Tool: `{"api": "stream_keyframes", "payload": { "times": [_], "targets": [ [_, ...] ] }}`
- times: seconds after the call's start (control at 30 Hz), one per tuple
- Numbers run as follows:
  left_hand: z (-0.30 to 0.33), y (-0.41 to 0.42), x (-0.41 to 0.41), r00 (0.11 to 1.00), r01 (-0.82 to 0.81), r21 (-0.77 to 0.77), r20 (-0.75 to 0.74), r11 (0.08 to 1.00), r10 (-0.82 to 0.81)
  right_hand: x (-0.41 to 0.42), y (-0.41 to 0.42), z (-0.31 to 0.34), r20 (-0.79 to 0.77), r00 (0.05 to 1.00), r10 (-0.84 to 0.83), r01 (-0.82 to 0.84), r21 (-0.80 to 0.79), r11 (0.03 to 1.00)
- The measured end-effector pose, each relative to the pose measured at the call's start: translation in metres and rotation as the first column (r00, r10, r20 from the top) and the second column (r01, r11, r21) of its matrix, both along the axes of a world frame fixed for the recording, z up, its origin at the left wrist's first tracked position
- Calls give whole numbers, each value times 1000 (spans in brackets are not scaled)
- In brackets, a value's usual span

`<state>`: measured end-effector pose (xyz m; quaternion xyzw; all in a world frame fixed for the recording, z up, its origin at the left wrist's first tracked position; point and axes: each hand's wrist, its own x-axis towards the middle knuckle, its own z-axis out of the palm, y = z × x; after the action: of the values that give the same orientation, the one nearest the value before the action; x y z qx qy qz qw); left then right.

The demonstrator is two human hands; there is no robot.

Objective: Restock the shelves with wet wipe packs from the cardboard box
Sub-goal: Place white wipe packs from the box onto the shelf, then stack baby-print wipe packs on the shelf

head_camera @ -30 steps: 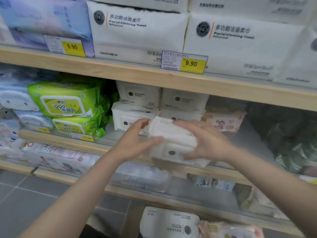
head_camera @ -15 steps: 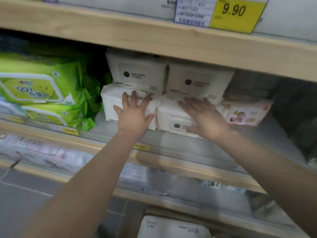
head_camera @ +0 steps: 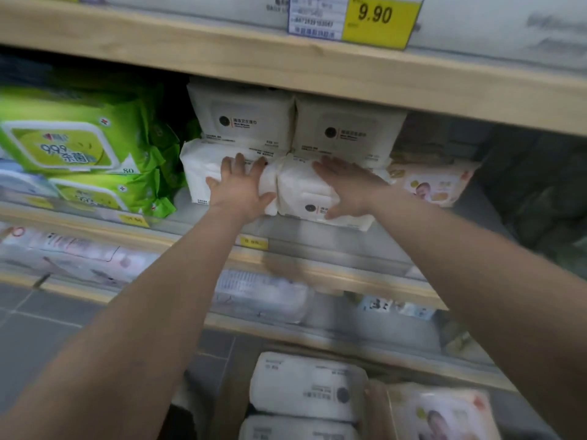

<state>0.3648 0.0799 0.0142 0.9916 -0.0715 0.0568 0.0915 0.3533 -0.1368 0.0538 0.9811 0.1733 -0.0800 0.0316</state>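
Where right hand [head_camera: 347, 188] presses, white pack [head_camera: 305, 193] beneath.

A retail shop aisle. Wooden shelves [head_camera: 286, 68] carry stacked packaged goods: white wet wipe packs [head_camera: 244, 119], green wipe packs [head_camera: 73, 144], baby-print packs [head_camera: 435, 185]. A yellow 9.90 price tag [head_camera: 378, 20] clips to the shelf edge above.

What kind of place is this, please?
Most likely a shop aisle. A yellow 9.90 price tag hangs on the wooden shelf edge, and stocked rows of white wet wipe packs and green packs fill the shelf below.
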Motion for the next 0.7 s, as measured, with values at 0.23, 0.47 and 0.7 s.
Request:
{"api": "stream_keyframes", "payload": {
  "times": [0.23,0.47,0.7],
  "targets": [
    [-19,5,-124,982,188,-261,58,947,-179,-92,5,11,53,993,107,-112,101,989],
    [-92,-22,-252,927,269,-401,-138,876,-348,-220,-54,-45,-30,999,36,-30,176,984],
    [-138,-74,-294,807,368,-251,-392,895,-442,-303,-119,-90,-266,939,-219,279,216,935]
  ]
}}
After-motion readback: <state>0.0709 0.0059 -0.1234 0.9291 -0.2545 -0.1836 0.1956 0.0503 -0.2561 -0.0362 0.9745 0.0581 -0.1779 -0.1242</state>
